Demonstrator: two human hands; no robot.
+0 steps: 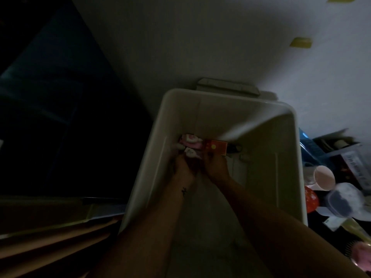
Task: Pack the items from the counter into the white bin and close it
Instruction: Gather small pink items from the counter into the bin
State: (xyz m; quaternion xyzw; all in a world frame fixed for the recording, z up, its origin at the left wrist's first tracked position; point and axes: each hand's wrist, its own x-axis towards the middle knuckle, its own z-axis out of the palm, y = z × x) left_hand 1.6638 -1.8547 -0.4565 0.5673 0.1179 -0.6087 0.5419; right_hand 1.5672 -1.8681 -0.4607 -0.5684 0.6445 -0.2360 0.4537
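Nearest the camera two bare forearms point(251, 217) reached down into the white bin point(289, 157), which stood open on the floor against a pale wall; both hands were low at its far end, close together

The right hand point(215, 167) had its fingers curled over the near end of a red box point(216, 147), which lay almost on the bottom; the left hand point(181, 167) touched a pink and white bundle point(187, 144) just beside the box, but the light was too dim to tell whether it pinched the bundle or only pressed on it; a small dark thing point(233, 148) lay on the bottom beyond the box, its nature unclear

The step in hand looked to be setting these first things down; to do it well, the box should go flat and snug to the far wall, with the soft bundle tucked against it, so that the rest of the bottom stays free; letting go only once each thing rests firmly would keep them from tipping

To the right, outside the bin, a pink cup point(323, 177) and a clear tub point(344, 199) waited among other clutter; hard, bulky pieces like these would sit best low down; a grey flat piece point(227, 87) behind the far rim was perhaps part of the lid
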